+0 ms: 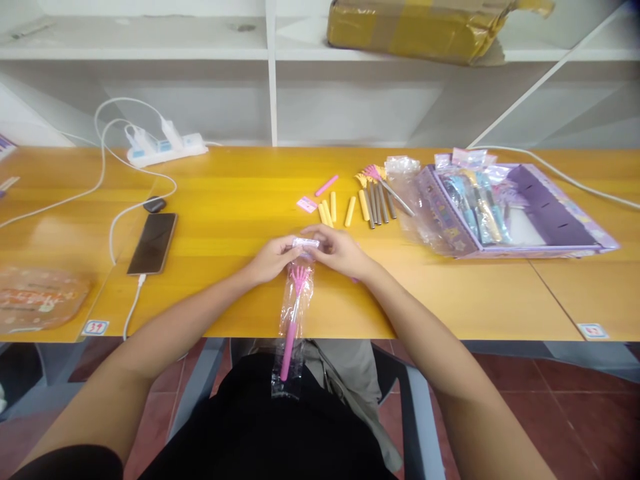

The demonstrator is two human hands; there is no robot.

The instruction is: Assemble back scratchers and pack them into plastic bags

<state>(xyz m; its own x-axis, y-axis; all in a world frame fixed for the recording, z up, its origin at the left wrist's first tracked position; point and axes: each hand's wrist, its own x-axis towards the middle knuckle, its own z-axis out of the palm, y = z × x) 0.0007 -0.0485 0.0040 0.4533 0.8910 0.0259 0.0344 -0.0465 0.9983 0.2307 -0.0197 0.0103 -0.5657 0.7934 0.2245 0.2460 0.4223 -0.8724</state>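
Between my two hands is the top end of a clear plastic bag (307, 287), with a small pale card header (305, 243) at its mouth. My left hand (273, 259) pinches the header's left side, thumb in front. On the right side, my right hand (343, 253) grips it with bent fingers. Inside the bag lies a pink back scratcher (288, 350), its claw end up near my fingers and its handle hanging past the table edge over my lap. A small pink bit shows beneath my right wrist.
Beyond my hands lie loose yellow handles (350, 211), a pink handle (327, 185), a pink card (307, 204) and several metal scratcher rods (384, 203). A purple box (550, 200) with bagged scratchers stands right. At left are a phone (153, 244), power strip (167, 150) and orange pouch (43, 300).
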